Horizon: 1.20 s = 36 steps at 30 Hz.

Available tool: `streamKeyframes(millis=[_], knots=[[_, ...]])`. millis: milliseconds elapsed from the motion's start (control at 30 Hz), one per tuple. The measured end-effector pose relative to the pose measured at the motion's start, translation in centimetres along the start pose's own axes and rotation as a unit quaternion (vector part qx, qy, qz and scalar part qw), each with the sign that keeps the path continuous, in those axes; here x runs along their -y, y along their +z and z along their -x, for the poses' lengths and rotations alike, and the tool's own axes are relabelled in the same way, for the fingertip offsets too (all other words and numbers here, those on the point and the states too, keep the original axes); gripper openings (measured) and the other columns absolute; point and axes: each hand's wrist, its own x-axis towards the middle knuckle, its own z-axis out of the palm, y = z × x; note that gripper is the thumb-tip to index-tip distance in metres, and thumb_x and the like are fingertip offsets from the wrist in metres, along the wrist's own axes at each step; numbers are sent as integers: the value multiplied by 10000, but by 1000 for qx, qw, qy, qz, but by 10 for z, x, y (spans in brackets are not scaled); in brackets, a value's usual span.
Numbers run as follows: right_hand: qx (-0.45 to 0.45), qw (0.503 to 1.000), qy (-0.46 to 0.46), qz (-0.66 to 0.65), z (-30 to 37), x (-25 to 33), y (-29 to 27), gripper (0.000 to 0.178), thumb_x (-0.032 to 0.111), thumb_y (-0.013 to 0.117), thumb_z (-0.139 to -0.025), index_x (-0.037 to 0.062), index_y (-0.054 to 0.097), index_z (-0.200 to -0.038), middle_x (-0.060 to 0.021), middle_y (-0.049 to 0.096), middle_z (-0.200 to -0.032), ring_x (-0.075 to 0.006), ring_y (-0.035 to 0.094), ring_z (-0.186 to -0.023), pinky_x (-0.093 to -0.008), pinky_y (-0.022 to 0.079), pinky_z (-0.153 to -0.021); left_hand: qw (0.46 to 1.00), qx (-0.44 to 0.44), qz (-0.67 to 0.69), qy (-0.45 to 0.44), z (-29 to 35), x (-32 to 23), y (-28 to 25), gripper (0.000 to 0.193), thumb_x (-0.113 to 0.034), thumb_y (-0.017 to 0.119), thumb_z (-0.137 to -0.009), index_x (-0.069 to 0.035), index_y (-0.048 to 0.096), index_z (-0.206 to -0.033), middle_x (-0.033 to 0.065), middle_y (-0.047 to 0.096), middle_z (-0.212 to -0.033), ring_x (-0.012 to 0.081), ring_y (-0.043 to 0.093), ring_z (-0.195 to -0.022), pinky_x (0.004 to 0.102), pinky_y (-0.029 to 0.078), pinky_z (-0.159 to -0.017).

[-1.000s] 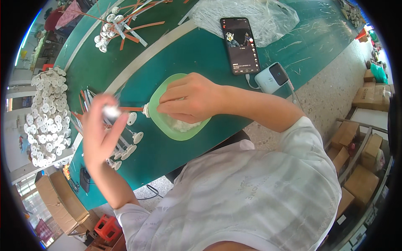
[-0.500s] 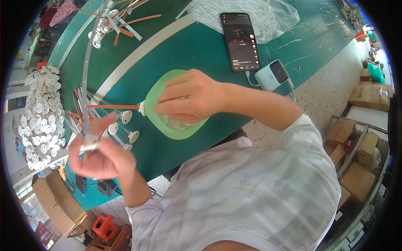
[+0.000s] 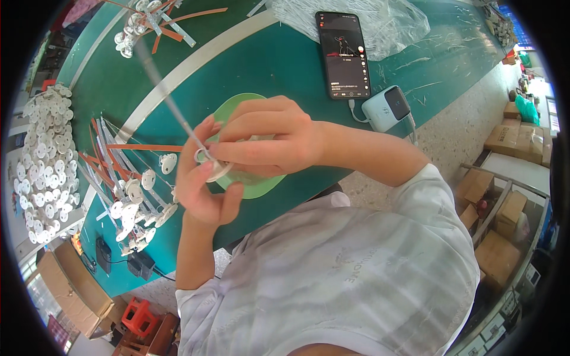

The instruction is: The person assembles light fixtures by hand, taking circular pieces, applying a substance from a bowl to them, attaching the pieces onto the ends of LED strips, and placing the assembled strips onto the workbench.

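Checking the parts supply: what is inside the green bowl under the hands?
Little shows. The green bowl sits on the green table, and both hands, left and right, cover most of it. Only rim and a pale patch inside are visible; contents cannot be identified.

Thin grey rod [image 3: 169, 101] slants up-left; white disc [image 3: 215, 171] at its lower end — above green bowl [image 3: 261, 185].

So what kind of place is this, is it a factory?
Probably a small workshop or factory assembly bench. A long green work table holds heaps of identical small white plastic discs, bundles of thin rods with discs already fitted, and brown cardboard cartons are stacked alongside.
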Motion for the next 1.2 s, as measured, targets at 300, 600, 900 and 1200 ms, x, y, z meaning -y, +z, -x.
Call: streamKeyframes(millis=[300,600,900,1200], knots=[[65,997,45,24,-5,-4,-3,305,-25,739,-751,25,757,-1051,-73,646,-1014,-235,611,-833,-269,535,-580,965,-1,-226,-133,15,-6,-12,535,50,795,-790,17,525,-1251,219,706,-1097,307,732,-832,353,581,-724],[64,996,57,24,-1,-3,0,292,27,829,-706,10,731,-981,-87,643,-954,-266,624,-780,-326,548,-626,957,49,-269,-100,0,-11,-6,554,95,722,-785,109,586,-1321,167,717,-873,288,715,-711,356,574,-660],[39,996,85,-1,4,-4,5,262,53,803,-674,73,718,-921,-31,680,-923,-234,646,-809,-335,556,-645,959,10,-265,-99,1,-11,1,560,104,707,-787,140,573,-1330,146,700,-782,258,663,-596,324,538,-591],[83,988,130,-16,0,5,2,309,-46,748,-680,44,734,-976,-76,671,-964,-279,658,-834,-348,557,-665,962,7,-255,-94,7,-7,8,550,73,698,-839,139,537,-1361,152,675,-766,239,653,-588,306,504,-548]])
